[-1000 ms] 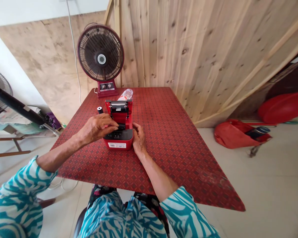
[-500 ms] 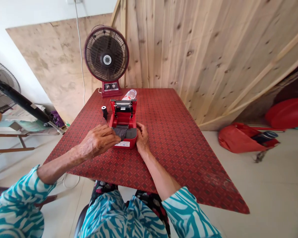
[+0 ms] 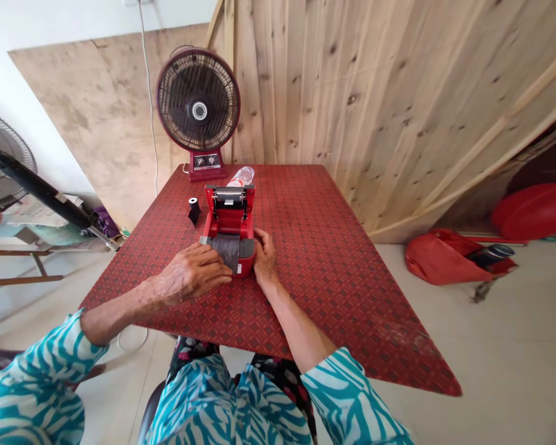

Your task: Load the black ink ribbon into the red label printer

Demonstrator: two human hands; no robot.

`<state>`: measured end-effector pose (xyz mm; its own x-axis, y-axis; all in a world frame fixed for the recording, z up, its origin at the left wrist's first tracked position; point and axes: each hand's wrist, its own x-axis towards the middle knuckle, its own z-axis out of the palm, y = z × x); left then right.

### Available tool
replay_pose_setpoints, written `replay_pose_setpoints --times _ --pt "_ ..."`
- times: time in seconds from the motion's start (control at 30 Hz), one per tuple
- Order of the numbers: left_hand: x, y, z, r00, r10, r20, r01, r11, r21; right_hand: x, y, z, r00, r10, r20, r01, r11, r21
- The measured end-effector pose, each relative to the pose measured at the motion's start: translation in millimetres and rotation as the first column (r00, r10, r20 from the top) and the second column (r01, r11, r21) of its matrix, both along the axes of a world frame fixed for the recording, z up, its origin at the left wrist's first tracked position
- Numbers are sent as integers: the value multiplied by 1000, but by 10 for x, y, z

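Red plastic device (image 3: 247,266), upright on the patterned table (image 3: 315,247), lid (image 3: 230,196) raised at the back. Dark strip (image 3: 226,248) out of the cavity and over the front edge. Left hand (image 3: 192,272): narrow, fingertips at the strip's lower end, apparently in a pinch; contact partly hidden. Right hand (image 3: 265,256): open in a curve against the device's right wall, seemingly as a brace.

Technique (judgement): draw low and gently with the left, straight toward the body rather than sideways, to avoid a crooked lie or a tear. Smooth the strip flat between the side edges. Press the right palm firmly against the wall, to prevent turning or sliding. Stop at any drag; check for folds inside.

Count: hands, 2. Device, 1. Strip, 1. Dark roll (image 3: 194,207) with loose tail, left of the device and apart from it, 1. Clear bottle (image 3: 243,177) behind the device, 1. Fans, 2: tabletop fan (image 3: 199,111) and second fan (image 3: 9,136) at far left. Table, 1. Red bag (image 3: 429,259) on the floor, 1, with one dark cylinder (image 3: 493,253) inside.
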<state>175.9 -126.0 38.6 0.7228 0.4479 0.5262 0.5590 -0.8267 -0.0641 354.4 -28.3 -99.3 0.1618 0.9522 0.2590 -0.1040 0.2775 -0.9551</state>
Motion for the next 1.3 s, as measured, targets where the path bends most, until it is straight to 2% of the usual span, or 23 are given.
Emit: replay_pose_setpoints --times 0.13,0.3,0.5,0.67,0.83,1.07,1.2,1.3 --pt "-145 88 19 992 26 123 -16 996 -84 -1 -7 6 1000 9 -19 -9 1000 -18" --pt "-347 251 10 946 202 255 -169 975 -144 -2 -18 2 999 14 -40 -13 1000 11" --pt "-400 276 -79 929 251 273 -196 957 -212 -1 -15 -16 998 32 -57 -33 999 -28" --pt "-293 291 -146 955 174 240 -137 977 -163 4 -23 -8 998 28 -60 -31 998 -48" --pt "-241 305 -120 961 121 248 -95 989 -115 5 -18 -16 998 35 -61 -38 998 -51" --pt "-322 286 -64 920 243 309 -222 970 -102 0 -7 -36 997 24 -71 -26 999 -23" --pt "-323 357 -8 890 302 341 -293 953 -79 3 -10 -32 996 36 -76 -39 999 -34" --pt "-323 433 4 884 305 356 -298 952 -73 5 -18 -23 997 30 -75 -33 998 -45"
